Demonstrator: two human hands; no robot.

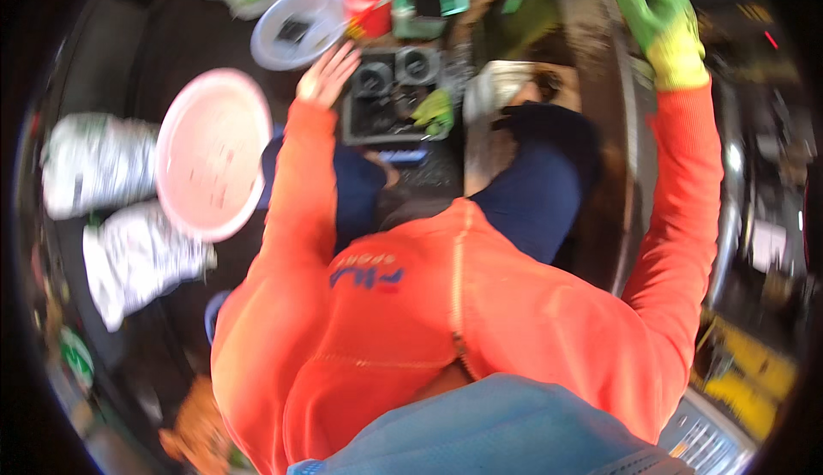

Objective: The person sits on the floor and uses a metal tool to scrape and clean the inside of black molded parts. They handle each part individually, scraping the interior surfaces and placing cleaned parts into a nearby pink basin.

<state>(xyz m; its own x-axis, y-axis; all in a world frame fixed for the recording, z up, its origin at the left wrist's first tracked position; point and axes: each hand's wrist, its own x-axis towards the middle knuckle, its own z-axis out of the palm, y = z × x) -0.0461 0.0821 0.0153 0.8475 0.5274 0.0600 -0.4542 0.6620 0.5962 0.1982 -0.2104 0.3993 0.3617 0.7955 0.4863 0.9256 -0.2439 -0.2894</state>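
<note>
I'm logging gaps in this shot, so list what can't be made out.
All in the head view:
Right hand: covered by a green glove and cut off by the top edge; its grip can't be told.
Left hand: its fingers are blurred by motion.
Dark thing in the pale bowl: too blurred to name.
Marks in the pink basin: too small and blurred.
White sacks: their sides hide whatever is inside.

Head-worn fisheye, near, facing down past sweatshirt (394,325).

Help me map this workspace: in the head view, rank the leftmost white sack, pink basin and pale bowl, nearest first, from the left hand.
1. Pale bowl, ahead-left of the left hand
2. Pink basin, left and lower
3. Leftmost white sack, beyond the basin
</note>
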